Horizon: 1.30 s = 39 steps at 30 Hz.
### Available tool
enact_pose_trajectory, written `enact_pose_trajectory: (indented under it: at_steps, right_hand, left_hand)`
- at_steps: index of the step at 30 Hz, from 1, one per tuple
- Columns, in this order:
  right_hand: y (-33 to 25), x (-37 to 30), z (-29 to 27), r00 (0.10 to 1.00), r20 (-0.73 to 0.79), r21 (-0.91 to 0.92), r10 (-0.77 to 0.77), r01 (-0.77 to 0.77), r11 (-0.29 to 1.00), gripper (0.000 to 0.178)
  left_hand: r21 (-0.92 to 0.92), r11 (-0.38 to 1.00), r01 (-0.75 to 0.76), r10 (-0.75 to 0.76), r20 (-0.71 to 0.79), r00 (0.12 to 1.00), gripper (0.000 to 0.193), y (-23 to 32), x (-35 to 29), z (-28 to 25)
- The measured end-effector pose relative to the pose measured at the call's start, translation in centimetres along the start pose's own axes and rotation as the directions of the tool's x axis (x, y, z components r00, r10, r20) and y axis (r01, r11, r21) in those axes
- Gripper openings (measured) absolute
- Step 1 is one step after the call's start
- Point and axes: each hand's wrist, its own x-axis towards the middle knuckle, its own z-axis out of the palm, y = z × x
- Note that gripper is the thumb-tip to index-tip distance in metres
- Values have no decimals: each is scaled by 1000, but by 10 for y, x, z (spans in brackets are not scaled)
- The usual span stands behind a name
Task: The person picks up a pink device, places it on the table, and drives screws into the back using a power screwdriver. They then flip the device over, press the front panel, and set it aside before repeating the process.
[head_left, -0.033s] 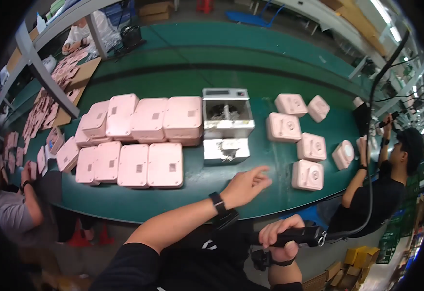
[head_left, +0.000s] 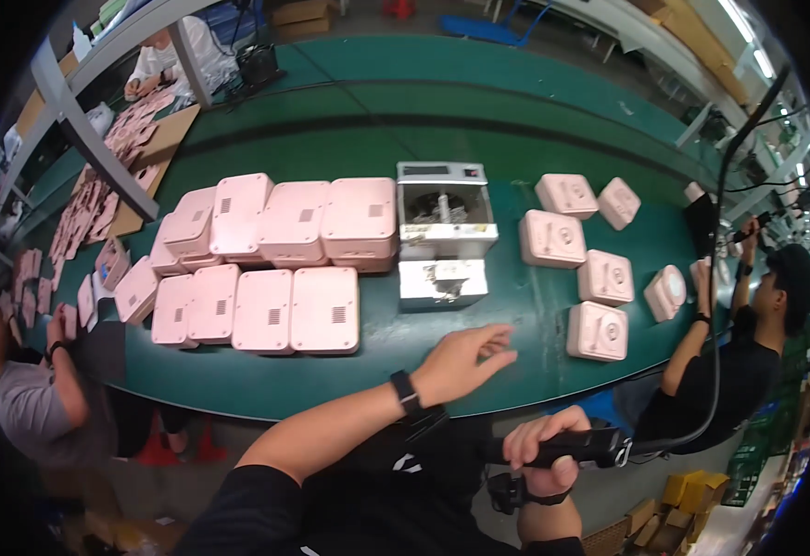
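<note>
Two hands work: the left hand (head_left: 461, 357) hovers loose-fingered above the green surface (head_left: 396, 357), a grey screw feeder (head_left: 444, 232) at its twelve o'clock; the right hand (head_left: 546, 451) grips a black power screwdriver (head_left: 567, 447).

Black short sleeves; 1 black wristwatch (head_left: 406, 390) on each wrist.

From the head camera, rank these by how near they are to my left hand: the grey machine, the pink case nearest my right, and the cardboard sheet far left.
1. Grey machine, just ahead of the left hand on the green table.
2. Pink case, to the right near the table's front edge.
3. Cardboard sheet, far back on the left.
</note>
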Motion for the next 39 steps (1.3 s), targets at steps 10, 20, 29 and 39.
enact_pose_trajectory:
  at_steps: [10, 20, 29, 39]
  right_hand:
    - [20, 37, 2, 998, -4, -24, 58, -58, 998, 49]
    - [8, 136, 50, 952, 108, -125, -288, 300, 946, 31]
    - [33, 210, 70, 964, 81, -327, -254, 267, 907, 15]
    - [28, 172, 59, 982, 141, -289, -125, 162, 943, 17]
  left_hand:
    - [872, 404, 276, 226, -388, 894, 65, 7, -108, -122]
    - [759, 570, -314, 157, 274, 949, 74, 8, -132, -107]
    - [459, 884, -88, 169, -138, 976, 86, -18, -122, -110]
    - [426, 903, -52, 98, -89, 991, 84, -31, -113, -116]
